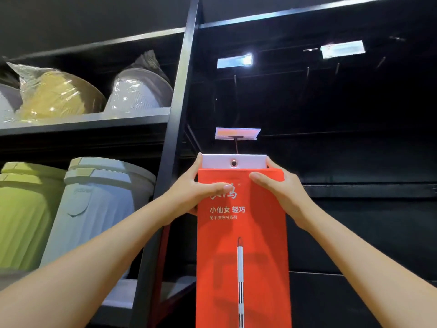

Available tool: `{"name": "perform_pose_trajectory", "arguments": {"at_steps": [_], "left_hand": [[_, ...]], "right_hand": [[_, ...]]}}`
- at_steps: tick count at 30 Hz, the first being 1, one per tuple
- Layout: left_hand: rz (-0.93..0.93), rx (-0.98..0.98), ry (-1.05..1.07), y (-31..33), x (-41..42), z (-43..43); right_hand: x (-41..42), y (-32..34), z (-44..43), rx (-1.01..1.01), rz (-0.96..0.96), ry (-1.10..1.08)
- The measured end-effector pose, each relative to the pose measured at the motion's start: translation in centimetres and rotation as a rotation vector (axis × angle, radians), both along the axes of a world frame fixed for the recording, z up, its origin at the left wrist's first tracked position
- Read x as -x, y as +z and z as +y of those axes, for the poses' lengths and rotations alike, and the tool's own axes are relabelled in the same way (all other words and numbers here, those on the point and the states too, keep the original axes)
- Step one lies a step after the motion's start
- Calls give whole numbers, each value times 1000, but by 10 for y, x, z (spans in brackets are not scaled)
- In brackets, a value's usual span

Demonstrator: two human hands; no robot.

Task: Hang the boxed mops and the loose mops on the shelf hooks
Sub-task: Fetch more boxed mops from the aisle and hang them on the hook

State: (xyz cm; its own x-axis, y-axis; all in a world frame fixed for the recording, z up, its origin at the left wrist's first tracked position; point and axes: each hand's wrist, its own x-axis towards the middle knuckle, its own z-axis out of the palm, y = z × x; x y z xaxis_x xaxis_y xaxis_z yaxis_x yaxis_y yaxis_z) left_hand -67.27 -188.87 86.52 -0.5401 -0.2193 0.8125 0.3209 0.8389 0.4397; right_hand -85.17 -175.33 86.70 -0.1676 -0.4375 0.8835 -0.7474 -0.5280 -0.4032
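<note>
Status: first hang in progress, not complete. Wrapped basins [139, 91] and buckets [99, 209] fill left bay; not task items. Your left hand [189, 192] grips upper left edge of red mop box [243, 235], thumb across front. Box upright in dark right bay; eyelet [234, 163] in white top tab sits just below hook [235, 146], apparently not threaded. Your right hand [281, 192] grips upper right edge likewise. Upper hooks [307, 72] at right show nothing hanging. Loose mops not in view. Judgement: most of task remains.

Black metal shelving [94, 121] here. Left of its upright post [175, 110]: plastic-wrapped yellow basin [54, 95] and white basin [139, 91] up top, green bucket [21, 209] and pale-blue bucket [94, 209] one board lower.
</note>
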Motion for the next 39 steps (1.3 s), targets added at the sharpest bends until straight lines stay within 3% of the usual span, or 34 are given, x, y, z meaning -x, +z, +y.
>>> {"name": "perform_pose_trajectory", "arguments": {"at_steps": [12, 30, 39], "left_hand": [[72, -59, 18, 27, 42, -24], [106, -68, 2, 31, 39, -24], [141, -54, -37, 41, 40, -28]], "right_hand": [[46, 40, -29, 29, -2, 38], [36, 42, -36, 107, -65, 175], [39, 49, -35, 101, -3, 193]]}}
